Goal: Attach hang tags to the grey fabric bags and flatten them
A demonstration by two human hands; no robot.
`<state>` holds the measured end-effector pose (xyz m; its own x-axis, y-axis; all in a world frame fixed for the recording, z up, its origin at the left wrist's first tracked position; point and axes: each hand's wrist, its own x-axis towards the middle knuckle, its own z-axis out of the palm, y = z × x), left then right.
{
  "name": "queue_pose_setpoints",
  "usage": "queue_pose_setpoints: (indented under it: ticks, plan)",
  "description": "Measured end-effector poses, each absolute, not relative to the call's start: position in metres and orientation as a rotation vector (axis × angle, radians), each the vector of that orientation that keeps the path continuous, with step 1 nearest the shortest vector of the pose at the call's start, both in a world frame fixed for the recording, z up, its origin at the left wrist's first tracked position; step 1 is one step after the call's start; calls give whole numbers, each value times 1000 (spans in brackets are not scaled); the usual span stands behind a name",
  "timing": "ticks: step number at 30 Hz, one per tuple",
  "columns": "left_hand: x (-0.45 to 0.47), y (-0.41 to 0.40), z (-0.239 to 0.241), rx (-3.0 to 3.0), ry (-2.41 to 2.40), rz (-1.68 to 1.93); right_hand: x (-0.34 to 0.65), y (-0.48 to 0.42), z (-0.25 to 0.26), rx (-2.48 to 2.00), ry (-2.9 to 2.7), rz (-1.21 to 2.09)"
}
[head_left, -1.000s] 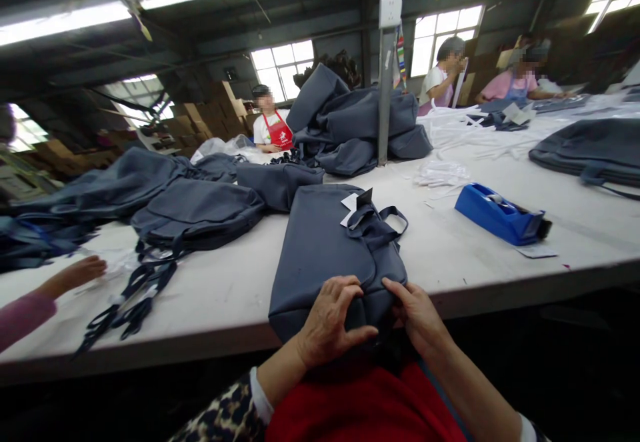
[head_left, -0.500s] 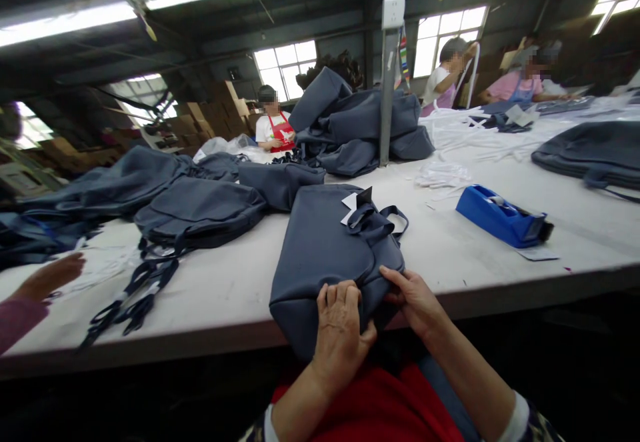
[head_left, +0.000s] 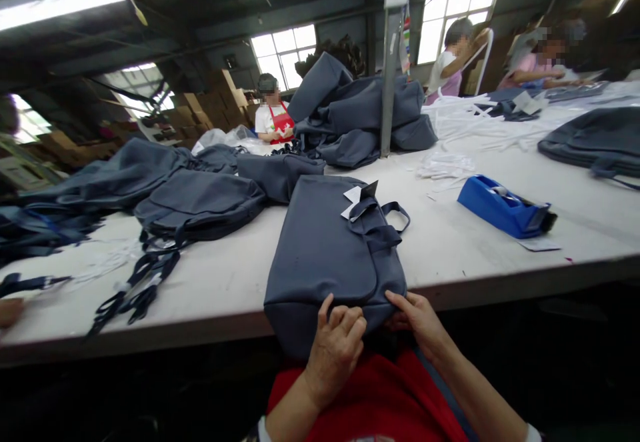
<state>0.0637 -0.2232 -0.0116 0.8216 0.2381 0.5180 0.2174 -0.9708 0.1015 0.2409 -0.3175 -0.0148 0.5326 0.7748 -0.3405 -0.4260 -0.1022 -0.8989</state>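
A grey-blue bag [head_left: 320, 249] lies flat on the white worktable [head_left: 465, 255], its bottom edge hanging over the front edge toward me. A paper tag [head_left: 353, 201] and handle straps sit at its far end. My left hand [head_left: 334, 345] is curled on the bag's near edge, fingers closed on the fabric. My right hand [head_left: 419, 319] pinches the same edge just to the right, thumb and fingers pressed on the cloth.
A blue tape dispenser [head_left: 503, 207] stands at the right. More grey bags [head_left: 200, 202] and loose dark straps [head_left: 137, 282] lie at the left, a pile of bags [head_left: 360, 119] round a metal post [head_left: 390, 75]. Another person's fingers [head_left: 10, 310] show at the left edge. Other workers sit behind.
Both my hands have slid down toward me along the bag's near edge. The other person's hand at the left has drawn back almost out of view.
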Motion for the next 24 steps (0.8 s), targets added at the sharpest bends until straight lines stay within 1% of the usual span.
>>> queue_pose_setpoints:
  ticks: [6, 9, 12, 13, 15, 17, 19, 21, 24]
  plan:
    - [58, -221, -18, 3012, 237, 664, 247, -322, -29, -1520, -399, 924]
    - [55, -220, -3, 2986, 208, 527, 252, -324, -38, -1547, -364, 1017]
    - [53, -212, 24, 2990, 283, 513, 252, -321, -46, -1322, -311, 1252]
    - [52, -206, 30, 3017, 361, 529, 250, -319, -48, -1216, -283, 1285]
    - [50, -194, 37, 3087, 587, 535, 245, -314, -49, -1069, -234, 1238]
    - [46, -182, 36, 3120, 810, 436, 238, -308, -44, -1025, -207, 1142]
    - [38, -171, 32, 3089, 927, 280, 232, -302, -34, -1029, -221, 1078]
    - [31, -162, 37, 3023, 918, 148, 231, -299, -22, -1044, -253, 1054]
    - [27, -145, 61, 2886, 754, 44, 244, -301, -11, -1103, -262, 1050]
